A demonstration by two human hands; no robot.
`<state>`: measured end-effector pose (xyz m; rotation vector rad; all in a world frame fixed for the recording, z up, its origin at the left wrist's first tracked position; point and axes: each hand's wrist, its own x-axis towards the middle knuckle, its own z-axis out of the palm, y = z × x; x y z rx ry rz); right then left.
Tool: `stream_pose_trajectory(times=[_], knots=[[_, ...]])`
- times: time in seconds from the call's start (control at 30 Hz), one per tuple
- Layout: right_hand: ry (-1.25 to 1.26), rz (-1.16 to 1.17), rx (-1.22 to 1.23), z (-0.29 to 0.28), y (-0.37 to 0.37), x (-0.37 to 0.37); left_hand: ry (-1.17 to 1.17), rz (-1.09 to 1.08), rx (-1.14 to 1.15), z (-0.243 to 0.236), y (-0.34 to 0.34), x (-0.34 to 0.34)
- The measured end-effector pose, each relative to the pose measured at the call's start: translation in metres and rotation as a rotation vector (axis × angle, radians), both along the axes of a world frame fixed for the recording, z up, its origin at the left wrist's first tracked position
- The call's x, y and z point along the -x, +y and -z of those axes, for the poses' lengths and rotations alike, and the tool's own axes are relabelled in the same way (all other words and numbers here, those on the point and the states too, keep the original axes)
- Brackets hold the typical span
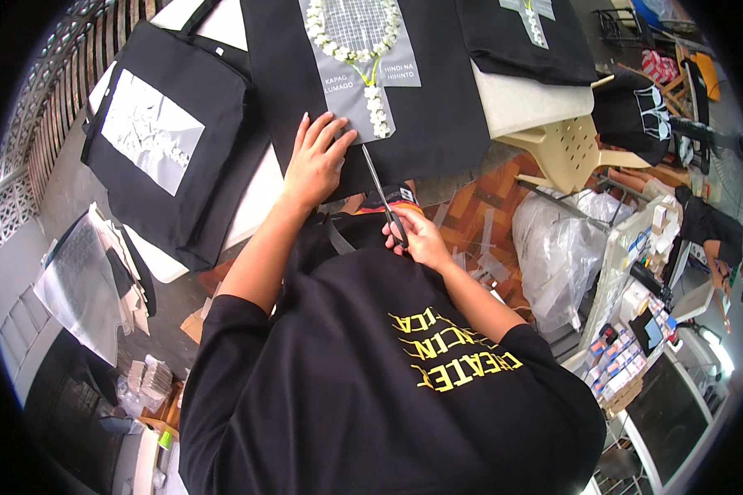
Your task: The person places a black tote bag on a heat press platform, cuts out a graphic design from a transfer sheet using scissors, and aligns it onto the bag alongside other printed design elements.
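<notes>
A black cloth piece (437, 124), by its look a tote bag, lies over the near edge of the table. It bears a grey printed panel (344, 97) with a white flower garland (375, 107). My left hand (318, 161) rests on the cloth with fingers spread, fingertips at the panel's lower left edge. In my right hand (418, 239) is a pair of scissors (373, 176), fingers round the black handles. Their blades point away from me, tips just below the panel's bottom edge. The blades look closed or nearly so.
Black printed bags lie to the left (173, 140) and far right (537, 49) on the white table (520, 99). A cream plastic chair (565, 148) stands at right, near clear plastic wrapping (553, 247). A cluttered side table (627, 346) and another person (702, 223) are farther right.
</notes>
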<state>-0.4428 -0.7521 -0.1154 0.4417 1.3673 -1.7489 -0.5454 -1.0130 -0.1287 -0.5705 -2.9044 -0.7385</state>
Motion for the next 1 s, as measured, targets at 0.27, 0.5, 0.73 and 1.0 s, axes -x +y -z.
stream_pose_trajectory(times=[0.27,0.5,0.73,1.0], knots=[[0.097,0.166,0.037,0.008,-0.032,0.005,-0.017,0.038,0.044,-0.002,0.000,0.001],[0.116,0.071,-0.123,0.007,-0.026,0.016,-0.035,0.041,0.073,0.002,0.001,0.002],[0.158,0.087,-0.089,-0.001,-0.028,0.030,-0.018,0.051,0.100,-0.006,0.007,0.005],[0.152,0.099,-0.083,-0.002,-0.037,0.073,-0.034,0.071,0.046,-0.003,0.003,0.008]])
